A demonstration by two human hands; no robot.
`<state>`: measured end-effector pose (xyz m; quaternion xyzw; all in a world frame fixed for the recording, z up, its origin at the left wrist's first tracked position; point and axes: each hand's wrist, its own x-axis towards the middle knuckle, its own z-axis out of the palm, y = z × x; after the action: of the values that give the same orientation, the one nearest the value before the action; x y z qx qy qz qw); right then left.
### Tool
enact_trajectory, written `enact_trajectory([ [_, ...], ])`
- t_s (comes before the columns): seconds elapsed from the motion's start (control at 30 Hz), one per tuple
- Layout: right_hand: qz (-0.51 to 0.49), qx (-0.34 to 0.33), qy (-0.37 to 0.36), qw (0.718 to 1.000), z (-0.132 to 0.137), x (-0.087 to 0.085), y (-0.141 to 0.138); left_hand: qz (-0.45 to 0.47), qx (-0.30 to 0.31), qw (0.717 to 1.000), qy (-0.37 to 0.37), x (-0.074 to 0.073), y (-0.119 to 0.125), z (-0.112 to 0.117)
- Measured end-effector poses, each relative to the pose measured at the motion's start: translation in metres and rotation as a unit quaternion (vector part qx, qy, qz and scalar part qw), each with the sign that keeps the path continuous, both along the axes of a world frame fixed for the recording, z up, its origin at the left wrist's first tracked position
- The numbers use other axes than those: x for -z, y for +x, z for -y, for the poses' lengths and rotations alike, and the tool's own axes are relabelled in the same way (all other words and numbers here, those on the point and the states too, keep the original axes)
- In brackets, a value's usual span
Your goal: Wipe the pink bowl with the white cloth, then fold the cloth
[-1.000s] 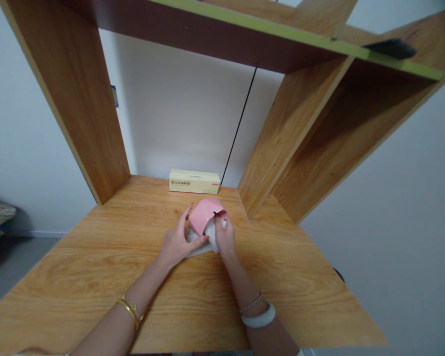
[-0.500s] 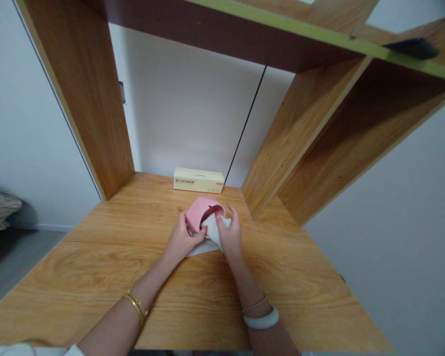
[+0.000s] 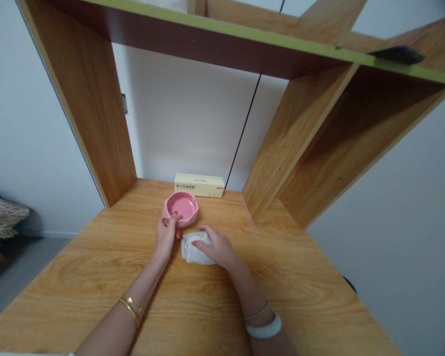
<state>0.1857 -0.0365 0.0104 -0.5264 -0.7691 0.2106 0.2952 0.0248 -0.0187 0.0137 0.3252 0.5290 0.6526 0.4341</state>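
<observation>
A pink bowl stands upright on the wooden desk, a little in front of a cream box. My left hand grips the bowl's near rim, thumb over the edge. Just right of it lies a folded white cloth on the desk. My right hand rests on top of the cloth with its fingers curled over it, pressing it down.
A cream cardboard box lies against the back wall. Wooden uprights rise at the left and right of the desk, with a shelf overhead. A dark object sits on the upper right shelf.
The bowl was tilted on its side with the cloth pushed inside it; now it stands upright, shifted left and back. My right hand has drawn the cloth out and laid it on the desk.
</observation>
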Motion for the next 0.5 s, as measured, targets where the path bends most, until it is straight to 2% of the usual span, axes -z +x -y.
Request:
enact_trajectory([
  [0.13, -0.149, 0.074, 0.069, 0.984, -0.006, 0.002, 0.003, -0.015, 0.042, 0.999, 0.022, 0.001, 0.007, 0.005],
  [0.3, -0.268, 0.134, 0.082, 0.951, -0.010, 0.003, 0.000, -0.077, 0.119, 0.987, 0.073, 0.001, 0.025, 0.016],
  [0.43, -0.274, 0.185, 0.076, 0.941, -0.015, -0.003, 0.005, -0.122, 0.202, 0.966, 0.102, 0.003, 0.028, 0.019],
  [0.5, -0.250, 0.209, 0.069, 0.943, -0.020, -0.007, 0.018, -0.176, 0.218, 0.954, 0.109, 0.006, 0.023, 0.017],
])
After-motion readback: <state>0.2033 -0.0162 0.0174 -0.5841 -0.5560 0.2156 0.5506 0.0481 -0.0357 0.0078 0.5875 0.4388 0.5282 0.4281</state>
